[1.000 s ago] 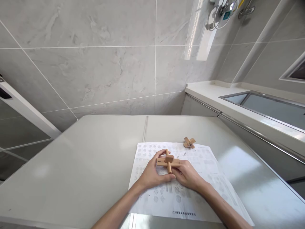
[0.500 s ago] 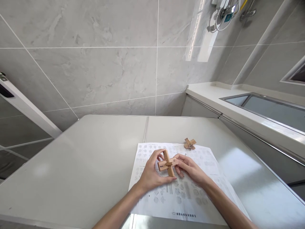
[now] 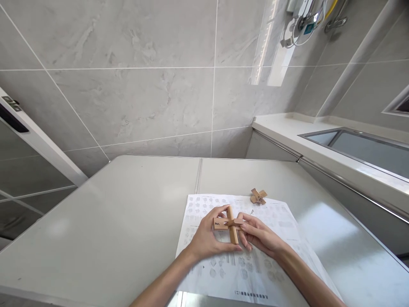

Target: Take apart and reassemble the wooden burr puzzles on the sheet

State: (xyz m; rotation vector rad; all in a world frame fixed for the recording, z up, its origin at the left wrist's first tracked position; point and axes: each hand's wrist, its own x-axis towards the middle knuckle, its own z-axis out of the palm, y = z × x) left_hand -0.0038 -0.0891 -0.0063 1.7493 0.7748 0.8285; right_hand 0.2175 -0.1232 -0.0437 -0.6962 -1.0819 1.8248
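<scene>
A wooden interlocking puzzle [image 3: 232, 224] with crossed flat pieces is held between both hands above a printed sheet [image 3: 236, 281]. My left hand [image 3: 212, 232] grips it from the left, fingers at the top end of the upright piece and thumb at its lower end. A dark mark shows on the piece pointing left. My right hand [image 3: 260, 232] pinches the puzzle's right-hand end; its lower fingers hang below, partly hidden. Behind the hands, a second wooden cross-shaped puzzle [image 3: 258, 196] lies at the sheet's far edge.
The white table [image 3: 128, 230] has a seam down its middle and ends near the tiled wall [image 3: 153, 102]. To the right runs a white counter [image 3: 277, 123] with a sink [image 3: 358, 143]. A white door frame [image 3: 47, 140] stands at the left.
The puzzle has turned slightly, so its upright piece now shows its narrow edge. Both hands keep their hold. The whole view has shifted a little down and right.
</scene>
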